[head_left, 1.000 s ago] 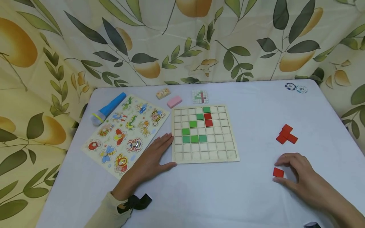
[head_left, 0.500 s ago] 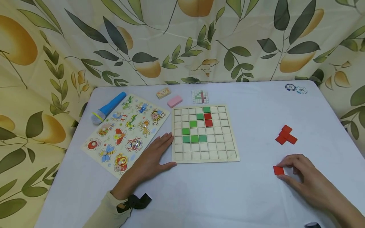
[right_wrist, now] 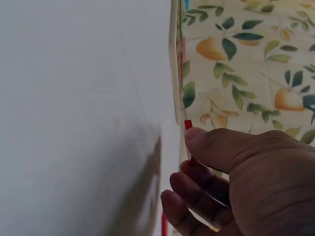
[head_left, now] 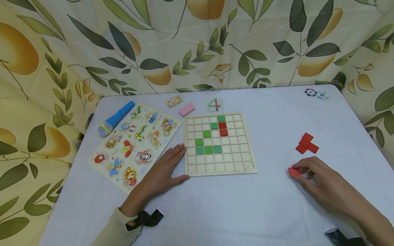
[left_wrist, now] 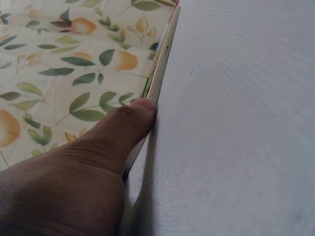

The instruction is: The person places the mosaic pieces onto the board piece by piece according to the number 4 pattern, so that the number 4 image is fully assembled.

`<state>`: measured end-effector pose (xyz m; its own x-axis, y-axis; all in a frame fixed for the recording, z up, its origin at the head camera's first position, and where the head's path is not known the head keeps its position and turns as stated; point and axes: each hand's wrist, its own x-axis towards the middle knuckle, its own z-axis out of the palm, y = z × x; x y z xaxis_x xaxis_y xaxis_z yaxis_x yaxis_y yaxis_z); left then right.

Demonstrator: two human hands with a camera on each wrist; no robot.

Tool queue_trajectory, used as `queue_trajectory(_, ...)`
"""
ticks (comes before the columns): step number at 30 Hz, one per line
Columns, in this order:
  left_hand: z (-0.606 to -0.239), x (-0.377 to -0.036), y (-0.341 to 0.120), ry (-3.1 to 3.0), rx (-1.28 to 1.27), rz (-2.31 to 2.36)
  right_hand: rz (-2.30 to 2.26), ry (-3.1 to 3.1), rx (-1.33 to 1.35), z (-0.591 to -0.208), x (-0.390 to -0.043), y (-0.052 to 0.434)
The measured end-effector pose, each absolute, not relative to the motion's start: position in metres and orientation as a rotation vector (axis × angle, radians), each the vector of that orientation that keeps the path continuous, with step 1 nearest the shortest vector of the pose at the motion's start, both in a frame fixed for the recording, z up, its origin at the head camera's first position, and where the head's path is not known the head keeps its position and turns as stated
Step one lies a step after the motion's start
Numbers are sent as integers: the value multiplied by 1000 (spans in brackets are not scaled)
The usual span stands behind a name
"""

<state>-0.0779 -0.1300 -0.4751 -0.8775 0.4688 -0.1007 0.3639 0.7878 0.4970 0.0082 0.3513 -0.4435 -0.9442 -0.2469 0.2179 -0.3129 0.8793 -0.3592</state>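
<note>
On the tabletop [head_left: 231,208], the board [head_left: 235,157] was touched by the left hand [head_left: 161,169], fingers extended. By the right hand [head_left: 323,182], well right of the board, a red tile [head_left: 293,172] was pinched; just lifted, it was judged free to be carried.

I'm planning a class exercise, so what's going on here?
A person's right hand pinches a small red square tile right of a pale rectangular grid board. The left hand rests at the board's left edge. Seven green square tiles and two red square tiles sit in its cells; loose red tiles lie beyond the right hand.
</note>
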Motion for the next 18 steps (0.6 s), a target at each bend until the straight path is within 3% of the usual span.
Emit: queue_trajectory(18, -475, -77, -130, 2755, 632, 705, 611, -2945, 662, -419, -51, 300)
